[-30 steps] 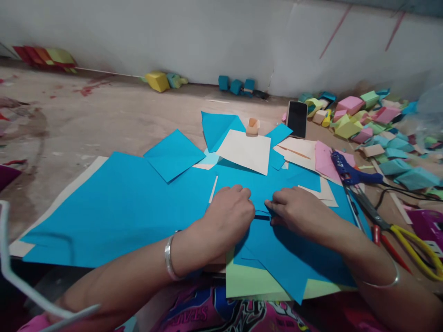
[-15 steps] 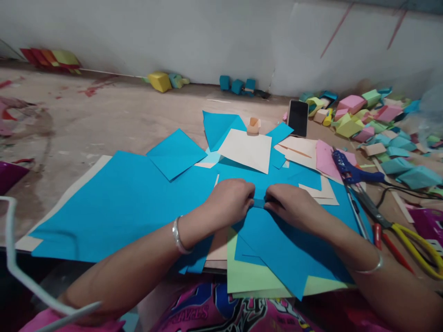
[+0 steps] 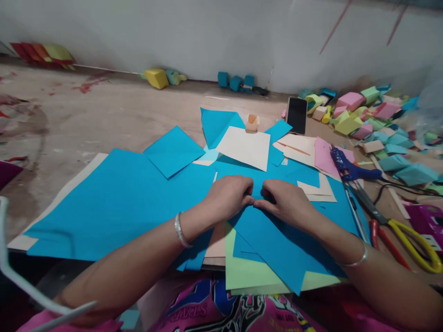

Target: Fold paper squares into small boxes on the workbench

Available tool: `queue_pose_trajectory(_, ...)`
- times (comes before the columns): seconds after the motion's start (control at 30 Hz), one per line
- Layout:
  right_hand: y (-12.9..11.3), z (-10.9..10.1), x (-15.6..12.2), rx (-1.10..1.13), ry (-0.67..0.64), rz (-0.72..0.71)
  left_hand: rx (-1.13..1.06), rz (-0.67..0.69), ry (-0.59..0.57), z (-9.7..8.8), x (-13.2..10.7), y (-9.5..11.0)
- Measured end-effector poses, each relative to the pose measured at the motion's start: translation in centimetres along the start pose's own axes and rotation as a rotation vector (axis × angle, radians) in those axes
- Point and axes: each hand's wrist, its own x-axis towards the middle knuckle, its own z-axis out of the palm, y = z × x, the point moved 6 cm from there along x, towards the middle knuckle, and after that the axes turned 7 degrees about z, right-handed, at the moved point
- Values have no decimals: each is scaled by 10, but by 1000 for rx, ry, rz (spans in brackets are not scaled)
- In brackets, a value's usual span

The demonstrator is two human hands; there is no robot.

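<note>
My left hand [image 3: 231,196] is closed, thumb against bent fingers, over the middle of the blue sheets. Facing it, my right hand [image 3: 289,200] is closed the same way, its thumb tip almost touching the left thumb. Both pinch a small blue paper strip, now mostly hidden by the fingers. Beneath them lie large blue sheets [image 3: 138,203] and a light green sheet [image 3: 249,274]. Just beyond the hands are a cream square sheet [image 3: 245,147], a blue square [image 3: 174,152] and a small peach paper box [image 3: 252,123].
At right lie a blue glue gun [image 3: 349,168], yellow-handled scissors [image 3: 415,244], a pen [image 3: 356,214] and red-handled pliers [image 3: 387,246]. A phone [image 3: 296,115] rests near a heap of coloured paper boxes [image 3: 377,120]. Small blue boxes [image 3: 236,83] line the wall.
My hands have come closer together, thumbs nearly meeting, and the blue strip that showed between them is now mostly covered. The view has shifted slightly.
</note>
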Motion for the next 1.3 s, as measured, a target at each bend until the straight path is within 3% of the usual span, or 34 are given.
queue_pose_trajectory(0.27,8,-4,1,206,-150,-38,-51,-15,-48,-2,-4,-3)
queue_pose_trajectory(0.43,11,-7,-1,225,-161,-60,-93,-2,-87,-4,-4,-6)
queue_pose_trajectory(0.6,9,-9,-5,244,-102,-148,-110,35,-112,-5,-5,-5)
queue_pose_trajectory(0.77,3,-12,-9,162,10,-245,-127,54,30,-6,0,-5)
queue_pose_trajectory(1.1,-13,-21,-16,-39,244,-368,-290,105,156,-20,0,7)
queue_pose_trajectory(1.2,-13,-20,-15,-39,231,-381,-244,176,122,-15,0,8)
queue_pose_trajectory(1.3,-10,-16,-12,-1,126,-406,-136,211,67,-7,0,6)
